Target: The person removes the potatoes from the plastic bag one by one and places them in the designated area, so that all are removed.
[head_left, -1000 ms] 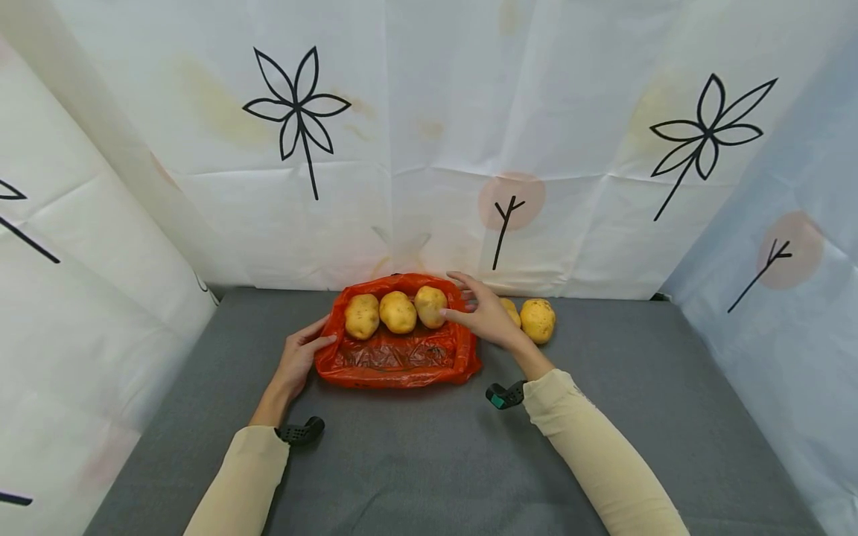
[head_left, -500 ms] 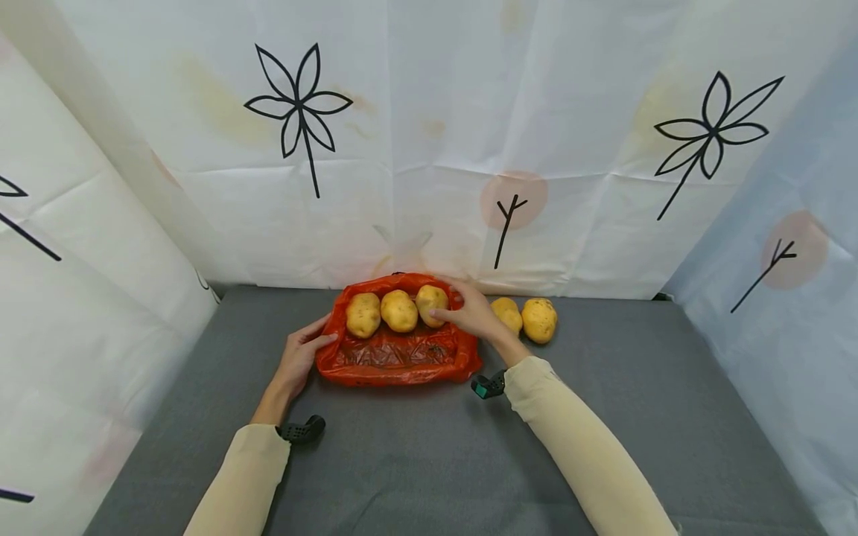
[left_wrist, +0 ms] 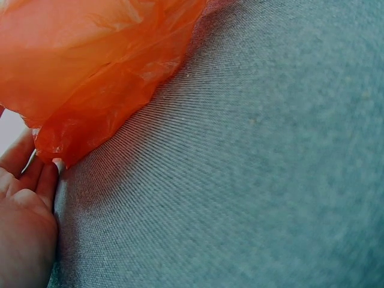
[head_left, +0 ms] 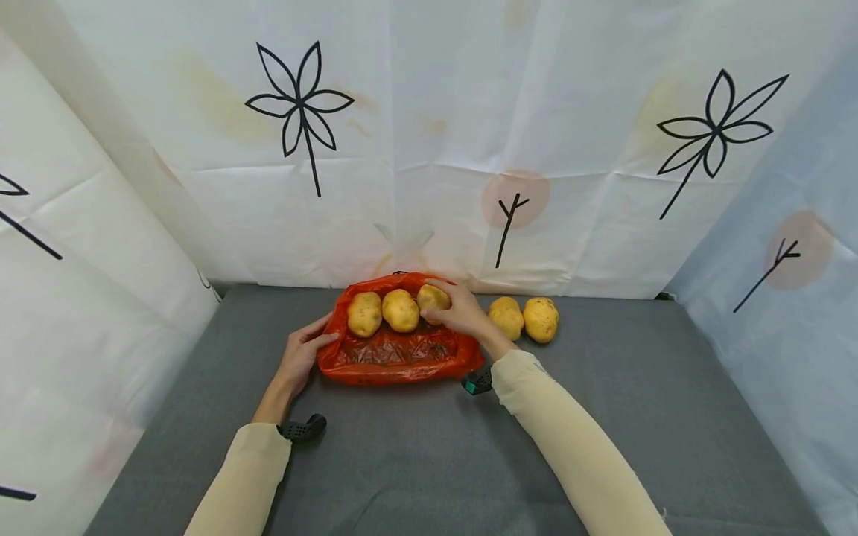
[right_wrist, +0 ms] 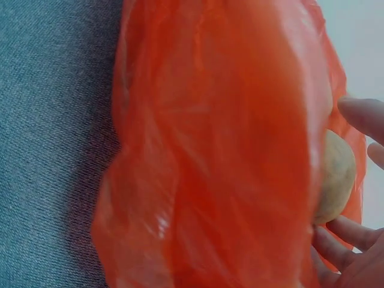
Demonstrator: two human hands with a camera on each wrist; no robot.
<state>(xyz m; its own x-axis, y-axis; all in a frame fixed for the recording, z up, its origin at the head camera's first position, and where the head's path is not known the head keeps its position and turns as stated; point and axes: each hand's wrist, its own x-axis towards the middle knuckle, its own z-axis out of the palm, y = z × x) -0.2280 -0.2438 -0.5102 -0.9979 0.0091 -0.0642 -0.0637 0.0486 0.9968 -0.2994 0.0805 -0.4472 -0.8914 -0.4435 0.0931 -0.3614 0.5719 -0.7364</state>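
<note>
The right hand's grip [head_left: 462, 309] is spread about as wide as a potato, with the end potato [head_left: 433, 296] between its thumb and fingers, at the right end of the red bag [head_left: 395, 374]. The fingers reach around it, but in the right wrist view the thumb looks a bit apart from it, so it does not seem squeezed tight. This potato lies inside the bag, left of the palm. It looks nearly round, so I can't pick out a long side. The right hand is the nearer one. The left hand's grip [head_left: 299, 359] pinches the bag's left edge. Inside the bag, the middle potato [head_left: 401, 310] and the left potato [head_left: 365, 315] sit in the same row. Just right of the bag, a loose potato [head_left: 506, 320] and an outer potato [head_left: 540, 320] sit side by side on the gray table [head_left: 402, 461].
</note>
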